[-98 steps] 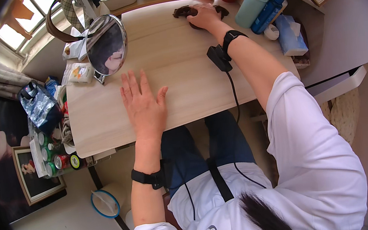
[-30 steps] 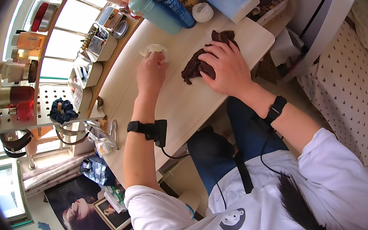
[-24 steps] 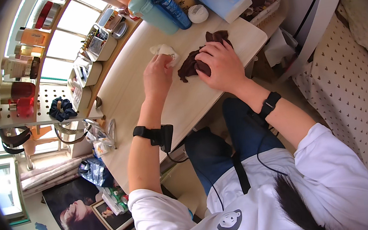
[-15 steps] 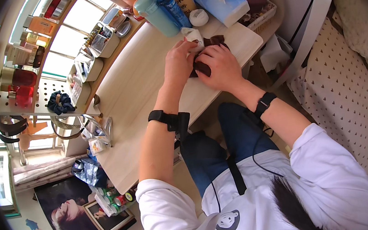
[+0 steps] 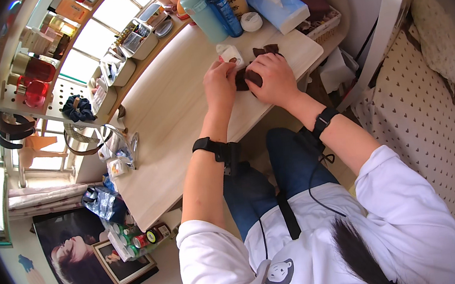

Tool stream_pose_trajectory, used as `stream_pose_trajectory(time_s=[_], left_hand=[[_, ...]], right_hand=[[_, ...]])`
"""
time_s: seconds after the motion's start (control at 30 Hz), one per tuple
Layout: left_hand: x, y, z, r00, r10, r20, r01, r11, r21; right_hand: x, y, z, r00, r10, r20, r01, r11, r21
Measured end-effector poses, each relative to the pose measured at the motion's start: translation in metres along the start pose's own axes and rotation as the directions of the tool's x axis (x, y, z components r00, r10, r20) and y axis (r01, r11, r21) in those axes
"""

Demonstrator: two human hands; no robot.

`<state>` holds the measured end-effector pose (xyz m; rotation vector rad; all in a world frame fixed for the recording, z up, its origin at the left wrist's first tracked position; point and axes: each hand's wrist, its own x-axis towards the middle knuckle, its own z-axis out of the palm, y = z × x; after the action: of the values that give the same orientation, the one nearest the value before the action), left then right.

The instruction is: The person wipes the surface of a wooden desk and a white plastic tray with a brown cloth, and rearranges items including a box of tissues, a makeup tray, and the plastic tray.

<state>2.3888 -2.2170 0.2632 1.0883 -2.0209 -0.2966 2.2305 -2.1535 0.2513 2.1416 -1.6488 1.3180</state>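
Note:
Over the far part of the pale wooden desk (image 5: pixel 177 100), both hands work close together. My right hand (image 5: pixel 274 79) curls over a dark brown thing (image 5: pixel 254 78), with a bow-like dark brown end showing beyond its fingers. It looks like soft cloth, but its kind is partly hidden. My left hand (image 5: pixel 220 85) has its fingers pinched together at the left side of the brown thing; what lies between the fingertips is too small to make out. Just beyond the left fingertips is a small white thing (image 5: pixel 230 55), which looks crumpled.
Behind the hands stand a light teal bottle (image 5: pixel 205 17), a blue spray bottle (image 5: pixel 222 9), a round white jar (image 5: pixel 251 21) and a blue tissue box (image 5: pixel 279 6). A wicker basket (image 5: pixel 324 27) sits at the far right. Shelf bins (image 5: pixel 141 43) line the left.
My left hand has shifted slightly down and away from the white thing, which now sits apart from the brown thing. My right hand stays over the brown thing. The view has tilted a little.

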Motion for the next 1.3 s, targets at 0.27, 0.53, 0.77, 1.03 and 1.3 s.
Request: stream_pose_trajectory(time_s=[0.27, 0.53, 0.77, 1.03, 1.3], left_hand=[[-0.01, -0.001, -0.005, 0.994, -0.107, -0.004, 0.107, 0.994, -0.024], [-0.009, 0.035, 0.018, 0.997, 0.063, 0.043, -0.053, 0.978, -0.201], [-0.1, 0.03, -0.072, 0.986, -0.073, -0.151, 0.073, 0.997, -0.004], [-0.179, 0.021, -0.141, 0.936, -0.227, -0.268, 0.274, 0.949, 0.153], [-0.172, 0.009, -0.133, 0.926, -0.255, -0.279, 0.267, 0.964, 0.005]], right_hand=[[-0.013, -0.012, -0.008, 0.995, 0.033, 0.098, -0.029, 0.998, -0.047], [-0.033, -0.038, -0.022, 0.991, -0.015, 0.131, 0.009, 0.999, 0.051], [-0.034, -0.076, 0.0, 0.987, 0.011, 0.16, -0.017, 0.999, 0.038], [-0.037, -0.175, 0.066, 0.953, -0.152, 0.261, 0.084, 0.963, 0.258], [-0.014, -0.156, 0.068, 0.881, -0.209, 0.424, -0.215, 0.622, 0.753]])
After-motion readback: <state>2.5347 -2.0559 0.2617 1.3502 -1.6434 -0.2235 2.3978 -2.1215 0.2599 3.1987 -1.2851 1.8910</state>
